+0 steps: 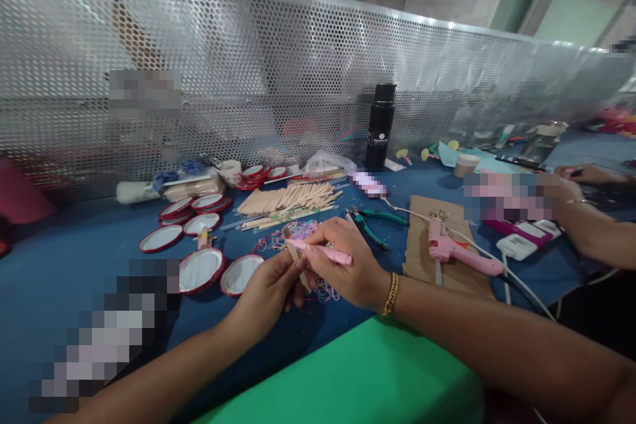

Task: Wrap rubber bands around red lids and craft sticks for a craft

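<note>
My left hand [268, 288] pinches a wooden craft stick [292, 251] between thumb and fingers. Closed around a pink marker [339, 256], my right hand [355, 265] brings the marker's tip against or very near the stick; which of the two I cannot tell. Under both hands lies a tangle of thin coloured strands [325, 288]. Just behind them is a pile of craft sticks [285, 201]. White lids with red rims, among them a near one [201, 270], rest left of my left hand. Green-handled pliers [372, 225] lie beyond my right hand.
A pink glue gun [447, 248] sits on cardboard [415, 248] at the right, with white cables around it. A black bottle [381, 126] stands before the perforated metal screen [213, 66]. Another person's arm [599, 228] reaches in at far right. Green material [348, 377] covers the near edge.
</note>
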Demonstrator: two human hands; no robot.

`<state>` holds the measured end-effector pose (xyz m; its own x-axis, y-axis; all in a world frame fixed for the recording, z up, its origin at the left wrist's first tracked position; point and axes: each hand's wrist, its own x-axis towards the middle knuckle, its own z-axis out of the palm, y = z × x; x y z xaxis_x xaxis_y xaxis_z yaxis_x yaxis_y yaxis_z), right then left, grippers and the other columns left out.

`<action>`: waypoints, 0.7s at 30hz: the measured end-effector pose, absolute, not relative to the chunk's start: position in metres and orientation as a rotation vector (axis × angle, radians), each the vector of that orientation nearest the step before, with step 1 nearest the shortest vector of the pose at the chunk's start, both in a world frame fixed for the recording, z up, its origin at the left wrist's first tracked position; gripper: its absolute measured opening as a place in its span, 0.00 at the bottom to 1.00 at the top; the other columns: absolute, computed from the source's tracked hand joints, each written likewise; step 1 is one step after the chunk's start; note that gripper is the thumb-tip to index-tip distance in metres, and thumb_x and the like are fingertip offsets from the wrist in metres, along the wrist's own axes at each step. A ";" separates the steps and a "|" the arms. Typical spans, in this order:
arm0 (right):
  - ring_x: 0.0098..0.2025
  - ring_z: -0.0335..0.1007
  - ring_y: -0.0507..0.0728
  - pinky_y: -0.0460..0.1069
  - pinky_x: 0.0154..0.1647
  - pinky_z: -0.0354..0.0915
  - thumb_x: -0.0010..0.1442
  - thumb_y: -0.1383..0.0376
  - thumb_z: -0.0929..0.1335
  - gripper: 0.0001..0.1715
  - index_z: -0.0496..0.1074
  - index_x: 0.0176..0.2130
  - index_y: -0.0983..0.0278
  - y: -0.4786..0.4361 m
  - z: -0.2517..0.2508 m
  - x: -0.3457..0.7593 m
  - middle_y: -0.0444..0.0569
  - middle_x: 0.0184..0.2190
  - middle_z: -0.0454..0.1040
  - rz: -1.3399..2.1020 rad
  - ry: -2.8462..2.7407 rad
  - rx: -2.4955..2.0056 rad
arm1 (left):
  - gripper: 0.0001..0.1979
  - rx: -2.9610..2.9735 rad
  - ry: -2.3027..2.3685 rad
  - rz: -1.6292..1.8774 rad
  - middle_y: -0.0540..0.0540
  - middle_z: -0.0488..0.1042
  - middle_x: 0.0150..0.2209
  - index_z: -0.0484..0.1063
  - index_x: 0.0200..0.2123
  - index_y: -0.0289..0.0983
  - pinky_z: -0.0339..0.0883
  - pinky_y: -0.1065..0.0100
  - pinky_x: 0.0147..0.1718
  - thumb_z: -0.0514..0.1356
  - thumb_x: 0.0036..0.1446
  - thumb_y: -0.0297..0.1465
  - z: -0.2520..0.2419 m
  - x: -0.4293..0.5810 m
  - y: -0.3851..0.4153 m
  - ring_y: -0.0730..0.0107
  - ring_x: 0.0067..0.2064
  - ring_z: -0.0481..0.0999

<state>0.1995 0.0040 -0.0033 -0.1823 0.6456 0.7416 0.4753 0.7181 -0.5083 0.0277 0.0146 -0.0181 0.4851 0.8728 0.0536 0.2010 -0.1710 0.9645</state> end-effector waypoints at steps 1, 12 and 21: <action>0.34 0.69 0.52 0.50 0.46 0.60 0.61 0.66 0.66 0.05 0.70 0.33 0.61 0.004 -0.003 0.200 0.43 0.30 0.75 0.193 -1.830 -0.877 | 0.21 1.665 0.930 0.787 0.54 0.67 0.18 0.70 0.28 0.37 0.54 0.75 0.16 0.53 0.62 0.48 -0.018 0.028 0.015 0.77 0.18 0.63; 0.33 0.68 0.53 0.51 0.42 0.60 0.62 0.66 0.65 0.06 0.69 0.32 0.61 0.005 -0.003 0.201 0.43 0.28 0.74 0.171 -1.809 -0.895 | 0.21 1.641 0.957 0.799 0.53 0.67 0.17 0.71 0.28 0.36 0.54 0.75 0.16 0.54 0.61 0.47 -0.019 0.027 0.014 0.77 0.18 0.63; 0.33 0.68 0.53 0.51 0.42 0.60 0.61 0.66 0.65 0.05 0.69 0.32 0.61 0.007 -0.005 0.201 0.43 0.28 0.74 0.179 -1.760 -0.915 | 0.21 1.615 0.960 0.795 0.53 0.68 0.18 0.71 0.28 0.36 0.55 0.75 0.16 0.55 0.60 0.48 -0.019 0.028 0.016 0.77 0.18 0.64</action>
<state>0.2010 0.0068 -0.0051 -0.1109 0.6537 0.7486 0.4899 0.6914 -0.5311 0.0278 0.0159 -0.0187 0.4580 0.8885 0.0283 0.1935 -0.1307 0.9724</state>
